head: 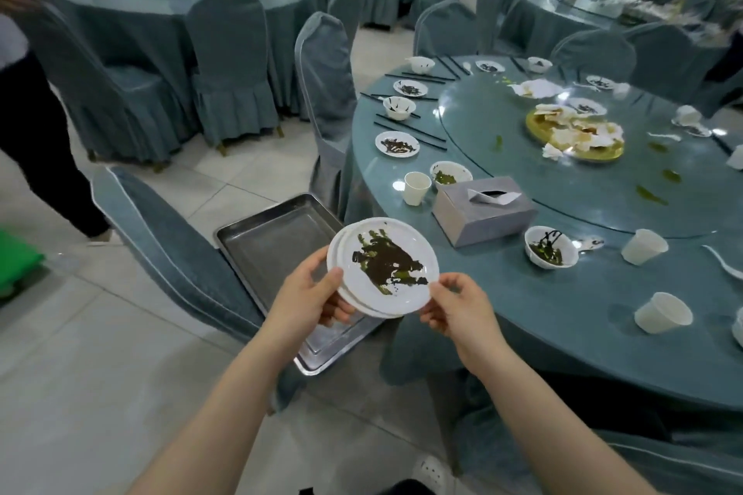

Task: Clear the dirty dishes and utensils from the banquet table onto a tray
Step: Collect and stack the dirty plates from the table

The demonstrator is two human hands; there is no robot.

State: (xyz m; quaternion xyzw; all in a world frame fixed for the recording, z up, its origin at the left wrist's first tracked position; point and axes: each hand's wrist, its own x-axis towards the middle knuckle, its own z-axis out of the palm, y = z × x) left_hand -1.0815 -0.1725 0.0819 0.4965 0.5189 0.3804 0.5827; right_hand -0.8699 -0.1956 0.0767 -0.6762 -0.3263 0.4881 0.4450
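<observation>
A small stack of white plates (384, 265), the top one smeared with dark sauce, hangs in the air over a steel tray (273, 241). My left hand (309, 293) grips the stack's left rim and my right hand (454, 301) pinches its right rim. The tray rests on a chair seat beside the round banquet table (563, 313) and holds nothing visible. On the table stand dirty bowls (550, 246), small dirty plates (397, 144), paper cups (416, 187) and black chopsticks (410, 133).
A grey tissue box (482, 209) stands near the table edge. A gold platter (575, 133) with crumpled napkins sits on the glass turntable. Covered chairs (329, 92) ring the table. Another person (24, 112) stands at the left, beside a green object (16, 265).
</observation>
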